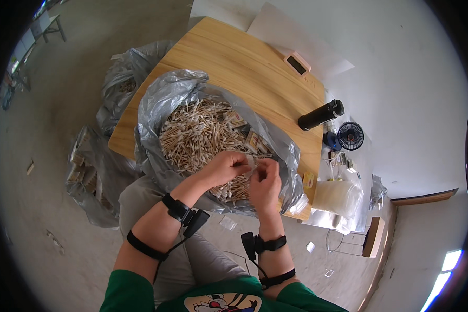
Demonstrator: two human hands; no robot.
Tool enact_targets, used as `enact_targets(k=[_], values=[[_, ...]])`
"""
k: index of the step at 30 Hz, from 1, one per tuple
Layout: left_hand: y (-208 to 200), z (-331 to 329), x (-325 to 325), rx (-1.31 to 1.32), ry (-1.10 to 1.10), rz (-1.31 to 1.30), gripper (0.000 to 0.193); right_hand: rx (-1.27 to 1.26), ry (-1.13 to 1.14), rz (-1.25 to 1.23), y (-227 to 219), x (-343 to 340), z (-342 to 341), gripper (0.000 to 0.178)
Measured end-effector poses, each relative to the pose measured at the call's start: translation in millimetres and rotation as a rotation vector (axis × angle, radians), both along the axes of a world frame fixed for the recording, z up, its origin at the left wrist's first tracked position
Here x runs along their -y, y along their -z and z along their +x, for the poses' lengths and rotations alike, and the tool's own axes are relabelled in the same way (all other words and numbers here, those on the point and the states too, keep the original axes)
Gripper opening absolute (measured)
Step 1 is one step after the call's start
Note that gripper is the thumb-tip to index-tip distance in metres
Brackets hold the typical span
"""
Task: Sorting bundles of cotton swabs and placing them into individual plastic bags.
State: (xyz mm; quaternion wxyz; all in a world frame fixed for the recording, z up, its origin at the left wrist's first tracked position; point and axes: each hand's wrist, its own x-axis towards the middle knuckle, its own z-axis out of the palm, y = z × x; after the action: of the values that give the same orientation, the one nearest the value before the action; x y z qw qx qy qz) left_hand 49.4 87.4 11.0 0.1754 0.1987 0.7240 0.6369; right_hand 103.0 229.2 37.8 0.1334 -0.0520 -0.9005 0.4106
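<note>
A large grey plastic bag [161,93] lies spread wide on the table, filled with a heap of loose cotton swabs [197,132]. Over the heap's near right side, my left hand [228,166] and my right hand [265,183] meet, fingertips pinched. Between them is a small whitish, see-through piece [251,161] that looks like a little plastic bag; the fingers partly hide it. Just beyond my hands, inside the grey bag, rest small printed packs [256,142] and another pack [235,120] higher up.
The wooden table [234,52] carries a black bottle [321,115] and a pink-framed clock [297,63]. To the right are a small fan [350,135] and a stack of clear plastic bags [338,197]. More grey bags [96,195] stand on the floor at the left.
</note>
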Motion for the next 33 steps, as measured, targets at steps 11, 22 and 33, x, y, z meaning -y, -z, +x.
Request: enact_targets(k=[11,22,33], values=[[2,7,-7,-0.459,-0.095,-0.093,0.012,-0.18,-0.042,0.054,13,-3,-5,0.023],[6,-8,5,0.178,-0.295,0.189,0.03,-0.109,0.173,-1.234,29,-13,-9,0.016],[6,-6,3,-0.395,-0.281,-0.106,0.019,0.023,-0.117,-0.772,20,-16,-13,0.026]])
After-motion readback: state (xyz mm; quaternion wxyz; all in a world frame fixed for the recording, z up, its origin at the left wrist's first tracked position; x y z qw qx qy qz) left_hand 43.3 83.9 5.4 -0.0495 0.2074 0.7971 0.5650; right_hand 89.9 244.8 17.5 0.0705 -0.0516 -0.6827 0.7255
